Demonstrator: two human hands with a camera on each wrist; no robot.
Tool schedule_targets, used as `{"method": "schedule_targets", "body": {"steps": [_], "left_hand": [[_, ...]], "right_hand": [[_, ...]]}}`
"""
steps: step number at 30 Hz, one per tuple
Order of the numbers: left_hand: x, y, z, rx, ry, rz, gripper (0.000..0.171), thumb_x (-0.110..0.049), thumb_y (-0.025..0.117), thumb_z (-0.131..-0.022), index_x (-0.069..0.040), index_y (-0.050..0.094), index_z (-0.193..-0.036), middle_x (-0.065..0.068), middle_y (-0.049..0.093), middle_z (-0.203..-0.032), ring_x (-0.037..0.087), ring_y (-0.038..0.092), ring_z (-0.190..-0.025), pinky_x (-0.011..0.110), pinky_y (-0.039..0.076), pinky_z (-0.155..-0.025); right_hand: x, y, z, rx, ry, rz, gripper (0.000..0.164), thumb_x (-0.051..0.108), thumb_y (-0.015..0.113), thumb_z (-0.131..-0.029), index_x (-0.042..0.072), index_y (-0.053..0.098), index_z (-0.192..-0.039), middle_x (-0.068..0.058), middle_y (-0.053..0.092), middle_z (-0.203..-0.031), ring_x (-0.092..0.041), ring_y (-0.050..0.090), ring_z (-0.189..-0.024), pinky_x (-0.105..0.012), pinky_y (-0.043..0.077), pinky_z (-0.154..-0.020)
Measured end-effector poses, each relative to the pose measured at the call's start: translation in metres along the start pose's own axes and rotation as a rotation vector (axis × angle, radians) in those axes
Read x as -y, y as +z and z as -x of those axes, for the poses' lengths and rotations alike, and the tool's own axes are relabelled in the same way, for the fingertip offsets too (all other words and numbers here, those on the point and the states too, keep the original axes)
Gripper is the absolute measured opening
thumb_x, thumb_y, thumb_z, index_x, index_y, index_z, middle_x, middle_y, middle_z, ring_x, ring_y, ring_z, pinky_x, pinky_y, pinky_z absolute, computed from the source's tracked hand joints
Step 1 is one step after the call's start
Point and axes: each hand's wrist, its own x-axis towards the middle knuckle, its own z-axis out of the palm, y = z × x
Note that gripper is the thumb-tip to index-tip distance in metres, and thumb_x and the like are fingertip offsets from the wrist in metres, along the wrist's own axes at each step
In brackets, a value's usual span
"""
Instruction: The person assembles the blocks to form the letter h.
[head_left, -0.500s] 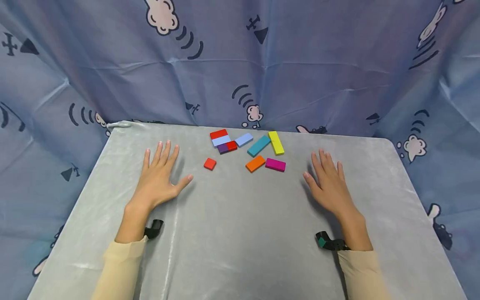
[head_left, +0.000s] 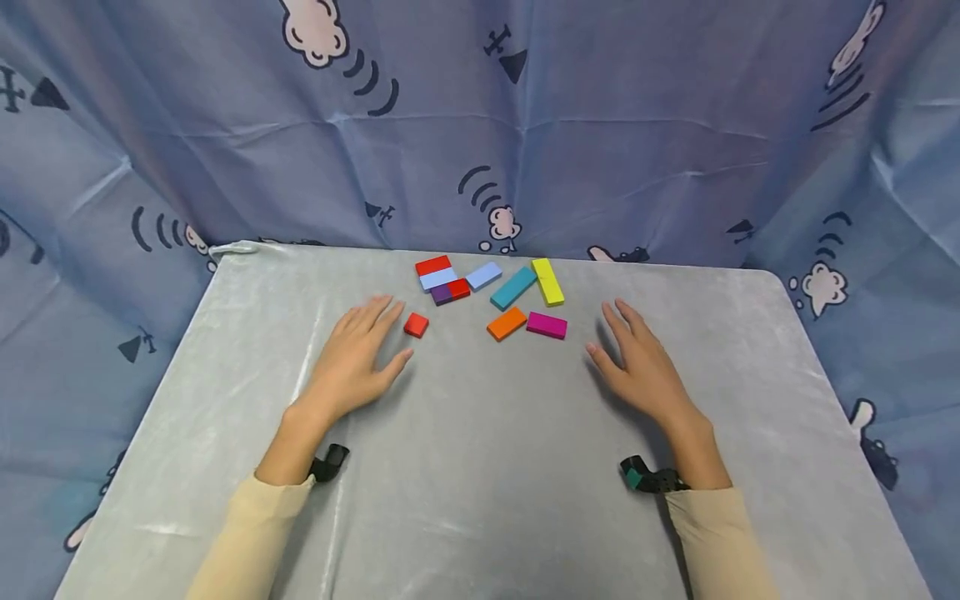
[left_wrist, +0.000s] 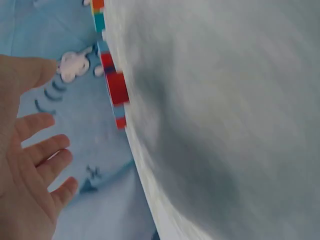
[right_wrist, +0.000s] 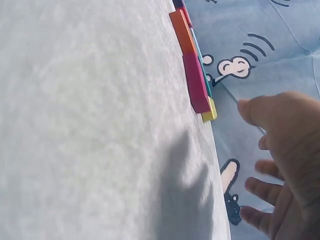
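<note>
My left hand (head_left: pixel 351 367) hovers over the table just left of a small red square block (head_left: pixel 416 325), fingers loosely bent and holding nothing. To the right, my right hand (head_left: pixel 641 371) is held above the cloth with its fingers spread, nearest to a magenta block (head_left: pixel 547 325). Beside the magenta block lies an orange block (head_left: pixel 507 323). Behind them are a teal block (head_left: pixel 513 288), a yellow block (head_left: pixel 547 282) and a light blue block (head_left: pixel 483 276). A cluster at the back left joins a red block (head_left: pixel 433 265), another light blue block (head_left: pixel 438 279) and a purple-and-red piece (head_left: pixel 450 292).
A pale grey cloth covers the table (head_left: pixel 480 467). Beyond its back edge hangs a blue patterned curtain (head_left: pixel 427 167), which also closes off both sides. Each wrist wears a black camera mount (head_left: pixel 330 463).
My left hand has moved right toward the red square block, its fingers bending. The right hand has shifted slightly left. The blocks keep their places among one another.
</note>
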Motion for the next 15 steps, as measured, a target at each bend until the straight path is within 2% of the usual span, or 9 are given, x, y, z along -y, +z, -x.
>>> {"method": "schedule_targets", "body": {"steps": [4, 6, 11, 15], "left_hand": [[-0.012, 0.006, -0.005, -0.022, 0.044, 0.016, 0.065, -0.035, 0.069, -0.101, -0.009, 0.05, -0.158, 0.016, 0.052, -0.161, 0.036, 0.049, -0.15, 0.057, 0.038, -0.125], [-0.018, 0.007, -0.011, -0.028, 0.056, 0.022, 0.062, -0.034, 0.069, -0.101, -0.008, 0.053, -0.155, 0.015, 0.054, -0.158, 0.036, 0.052, -0.147, 0.056, 0.04, -0.124], [-0.04, 0.012, -0.037, -0.03, 0.094, 0.059, 0.058, -0.031, 0.069, -0.101, -0.006, 0.056, -0.151, 0.017, 0.055, -0.155, 0.037, 0.054, -0.142, 0.054, 0.044, -0.122], [-0.054, 0.016, -0.059, -0.015, 0.095, 0.093, 0.054, -0.03, 0.069, -0.101, -0.006, 0.058, -0.149, 0.013, 0.059, -0.149, 0.033, 0.058, -0.135, 0.05, 0.05, -0.117]], "right_hand": [[0.006, 0.009, -0.004, 0.0, -0.037, 0.007, 0.064, 0.029, 0.063, -0.106, 0.002, 0.043, -0.16, -0.024, 0.041, -0.166, -0.047, 0.042, -0.152, -0.067, 0.037, -0.122], [0.011, 0.012, -0.008, 0.006, -0.032, 0.0, 0.062, 0.03, 0.063, -0.106, 0.002, 0.046, -0.159, -0.022, 0.045, -0.164, -0.045, 0.044, -0.152, -0.066, 0.038, -0.122], [0.017, 0.01, -0.025, 0.0, -0.009, -0.019, 0.056, 0.029, 0.062, -0.106, 0.002, 0.052, -0.154, -0.021, 0.05, -0.16, -0.042, 0.049, -0.149, -0.066, 0.042, -0.12], [0.019, 0.006, -0.041, -0.021, -0.02, -0.035, 0.053, 0.027, 0.062, -0.105, 0.001, 0.055, -0.151, -0.022, 0.054, -0.155, -0.042, 0.052, -0.145, -0.065, 0.045, -0.118]]}}
